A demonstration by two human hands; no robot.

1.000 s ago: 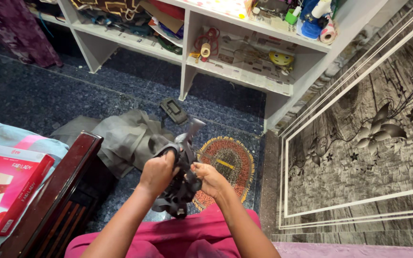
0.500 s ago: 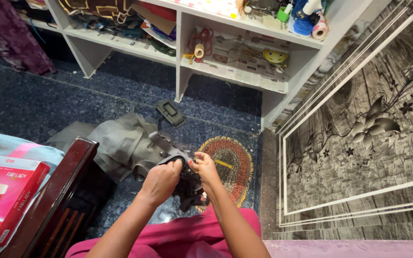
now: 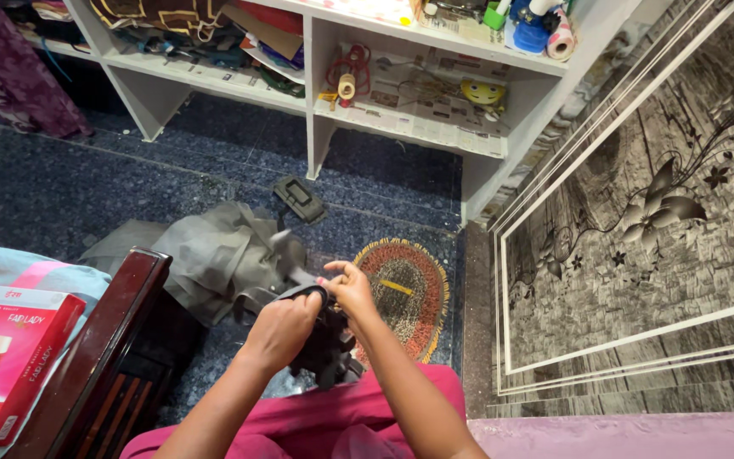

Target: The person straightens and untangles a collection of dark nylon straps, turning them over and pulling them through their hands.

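- At the far left we see a red and white cardboard box [image 3: 6, 357] lying on a pale blue cloth [image 3: 10, 268], at the edge of the frame.
- Just beside the box, a dark polished wooden frame [image 3: 104, 357] slants up from the bottom edge.
- Behind that frame, a heap of grey fabric [image 3: 210, 255] lies crumpled on the dark speckled floor [image 3: 87, 187].
- Our left hand [image 3: 282, 327] is curled shut around a bundle of black straps [image 3: 324, 344], fingers wrapped over its upper end, held above the lap in pink cloth [image 3: 316, 425].
- The bundle sits between both hands, low in the middle of the view, with loose ends hanging down toward the pink cloth.
- Our right hand [image 3: 350, 287] touches the top of the same bundle; thumb and forefinger are pressed together on a strap, the other fingers slightly lifted.
- Past the hands, a small dark rectangular buckle-like piece [image 3: 299, 197] lies on the floor, well apart from the bundle.
- Just to the right of the hands, a round woven mat [image 3: 409, 293] with a red and yellow rim rests on the floor.
- Above, white shelves [image 3: 401, 127] hold folded cloths, a red cord with a spool of thread [image 3: 347, 87] and a yellow toy [image 3: 482, 92].
- At the far right stands a grey panel [image 3: 639, 238] patterned with flowers and white lines.
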